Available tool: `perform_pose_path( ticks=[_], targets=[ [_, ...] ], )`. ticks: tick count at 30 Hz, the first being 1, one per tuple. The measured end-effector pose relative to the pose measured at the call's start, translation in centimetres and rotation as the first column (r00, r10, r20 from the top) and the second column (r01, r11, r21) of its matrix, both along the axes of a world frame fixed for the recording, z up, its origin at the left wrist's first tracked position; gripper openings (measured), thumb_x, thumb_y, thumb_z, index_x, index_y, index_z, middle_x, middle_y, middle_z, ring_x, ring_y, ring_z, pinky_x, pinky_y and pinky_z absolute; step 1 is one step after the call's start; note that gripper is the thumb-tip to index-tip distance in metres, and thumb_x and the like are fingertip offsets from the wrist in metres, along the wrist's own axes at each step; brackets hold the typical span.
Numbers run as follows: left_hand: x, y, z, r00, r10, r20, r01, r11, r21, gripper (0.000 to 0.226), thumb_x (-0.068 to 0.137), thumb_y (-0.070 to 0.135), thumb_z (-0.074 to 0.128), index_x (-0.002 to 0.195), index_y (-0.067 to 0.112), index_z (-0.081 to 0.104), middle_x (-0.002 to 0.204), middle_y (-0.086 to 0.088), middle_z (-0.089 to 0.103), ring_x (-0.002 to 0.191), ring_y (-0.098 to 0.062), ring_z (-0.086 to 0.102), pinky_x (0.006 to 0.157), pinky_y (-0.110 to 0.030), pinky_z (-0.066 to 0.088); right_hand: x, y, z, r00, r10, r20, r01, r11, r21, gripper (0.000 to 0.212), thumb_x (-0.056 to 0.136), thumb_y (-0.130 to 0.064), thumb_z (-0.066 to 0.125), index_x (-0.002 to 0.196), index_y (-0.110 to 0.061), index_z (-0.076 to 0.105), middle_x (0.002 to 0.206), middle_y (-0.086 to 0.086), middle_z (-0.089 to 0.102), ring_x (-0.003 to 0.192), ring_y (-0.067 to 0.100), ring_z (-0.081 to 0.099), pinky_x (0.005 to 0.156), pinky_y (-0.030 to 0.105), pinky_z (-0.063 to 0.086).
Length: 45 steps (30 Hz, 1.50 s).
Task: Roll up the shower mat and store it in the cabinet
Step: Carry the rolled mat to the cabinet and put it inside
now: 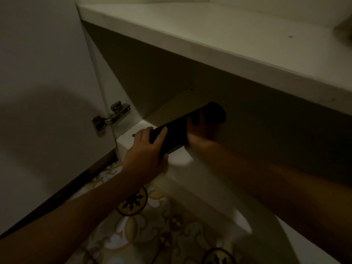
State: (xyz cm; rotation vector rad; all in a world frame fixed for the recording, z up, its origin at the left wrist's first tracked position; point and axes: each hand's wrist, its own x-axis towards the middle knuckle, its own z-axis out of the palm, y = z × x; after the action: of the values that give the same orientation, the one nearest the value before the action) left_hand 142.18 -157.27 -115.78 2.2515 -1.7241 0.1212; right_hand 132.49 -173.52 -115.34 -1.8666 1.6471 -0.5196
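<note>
The shower mat (177,128) is rolled into a dark tube and lies across the front edge of the cabinet's bottom shelf (133,139), its far end pointing into the dim interior. My left hand (146,149) grips the near end of the roll from the left. My right hand (203,130) holds the roll near its middle, fingers wrapped around it from below. The far end of the roll sits in deep shadow inside the cabinet.
The open cabinet door (47,82) stands at the left with its metal hinge (110,117) showing. A thick white countertop (209,35) overhangs the opening. Patterned floor tiles (152,225) lie below. The light is very dim.
</note>
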Motion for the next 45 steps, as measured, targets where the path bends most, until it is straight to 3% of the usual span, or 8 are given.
perform_pose_path(
  ticks=[5, 9, 16, 21, 32, 36, 40, 45],
  targets=[
    [0.8, 0.5, 0.1, 0.999, -0.045, 0.002, 0.044, 0.997, 0.056, 0.085, 0.087, 0.035, 0.066, 0.154, 0.013, 0.019, 0.149, -0.021, 0.032, 0.135, -0.034, 0.032, 0.098, -0.046, 0.05, -2.3, 1.1, -0.1, 0.894, 0.31, -0.324, -0.377, 0.911, -0.167, 0.056, 0.102, -0.051, 0.034, 0.151, -0.056, 0.007, 0.166, 0.009, -0.011, 0.138, 0.048, 0.034, 0.096, 0.049, 0.044],
    [0.5, 0.7, 0.3, 0.999, -0.031, 0.023, 0.031, 0.999, 0.033, 0.076, 0.088, 0.03, 0.067, 0.149, 0.004, 0.03, 0.146, -0.024, 0.038, 0.132, -0.037, 0.038, 0.092, -0.05, 0.053, -6.5, -1.3, 1.8, 0.649, 0.553, -0.523, -0.72, 0.668, -0.187, 0.077, 0.096, -0.056, 0.051, 0.15, -0.057, -0.004, 0.166, 0.012, -0.003, 0.076, 0.027, 0.061, 0.057, 0.031, 0.05],
    [-1.3, -0.3, -1.0, 0.951, 0.08, 0.298, -0.094, 0.995, 0.035, 0.068, 0.102, 0.033, 0.047, 0.156, 0.019, 0.008, 0.14, -0.027, 0.043, 0.119, -0.038, 0.048, 0.073, -0.037, 0.056, -4.8, -4.2, 0.8, 0.536, 0.387, -0.75, -0.736, 0.649, -0.191, 0.082, 0.098, -0.052, 0.054, 0.154, -0.047, -0.006, 0.163, 0.026, 0.003, 0.1, 0.044, 0.062, 0.08, 0.051, 0.055],
    [-0.8, -2.0, -0.7, 0.892, 0.125, 0.434, -0.138, 0.99, -0.002, 0.05, 0.098, 0.032, 0.055, 0.146, 0.022, 0.043, 0.12, -0.022, 0.063, 0.101, -0.034, 0.063, 0.053, -0.031, 0.049, -2.9, -6.9, -0.4, 0.476, 0.282, -0.833, -0.765, 0.601, -0.233, 0.072, 0.105, -0.042, 0.047, 0.156, -0.042, -0.003, 0.16, 0.031, 0.01, 0.093, 0.039, 0.066, 0.071, 0.044, 0.054],
    [3.5, -7.1, -1.1, 0.948, 0.206, 0.245, -0.212, 0.977, 0.001, 0.072, 0.099, 0.04, 0.049, 0.155, 0.025, 0.006, 0.128, -0.02, 0.041, 0.113, -0.036, 0.043, 0.06, -0.035, 0.035, 3.8, -11.1, -1.3, 0.632, 0.412, -0.656, -0.719, 0.628, -0.298, 0.063, 0.106, -0.022, 0.039, 0.157, -0.039, 0.007, 0.165, 0.022, -0.004, 0.124, 0.051, 0.049, 0.096, 0.055, 0.05],
    [4.6, -9.1, -0.9, 0.956, 0.244, 0.163, -0.253, 0.967, 0.033, 0.081, 0.098, 0.032, 0.055, 0.155, 0.025, -0.003, 0.133, -0.023, 0.036, 0.122, -0.039, 0.034, 0.07, -0.04, 0.045, 6.6, -12.8, -1.5, 0.666, 0.495, -0.559, -0.718, 0.629, -0.299, 0.06, 0.106, -0.024, 0.041, 0.158, -0.033, 0.012, 0.166, 0.015, -0.004, 0.148, 0.044, 0.017, 0.114, 0.058, 0.032],
    [4.6, -9.9, -0.9, 0.962, 0.229, 0.152, -0.242, 0.968, 0.074, 0.089, 0.096, 0.027, 0.06, 0.155, 0.02, -0.006, 0.138, -0.025, 0.031, 0.124, -0.042, 0.03, 0.078, -0.043, 0.05, 7.0, -13.7, -2.4, 0.698, 0.505, -0.508, -0.701, 0.63, -0.335, 0.06, 0.106, -0.024, 0.043, 0.158, -0.029, 0.013, 0.166, 0.016, 0.001, 0.145, 0.042, 0.026, 0.112, 0.055, 0.035],
    [4.6, -9.7, -1.0, 0.964, 0.223, 0.142, -0.234, 0.97, 0.065, 0.09, 0.095, 0.026, 0.062, 0.154, 0.02, -0.005, 0.138, -0.025, 0.031, 0.124, -0.041, 0.031, 0.076, -0.04, 0.049, 7.1, -13.0, -2.4, 0.737, 0.52, -0.432, -0.662, 0.686, -0.302, 0.06, 0.106, -0.027, 0.04, 0.158, -0.032, 0.011, 0.167, 0.013, -0.003, 0.152, 0.04, 0.001, 0.12, 0.06, 0.016]
  ],
)
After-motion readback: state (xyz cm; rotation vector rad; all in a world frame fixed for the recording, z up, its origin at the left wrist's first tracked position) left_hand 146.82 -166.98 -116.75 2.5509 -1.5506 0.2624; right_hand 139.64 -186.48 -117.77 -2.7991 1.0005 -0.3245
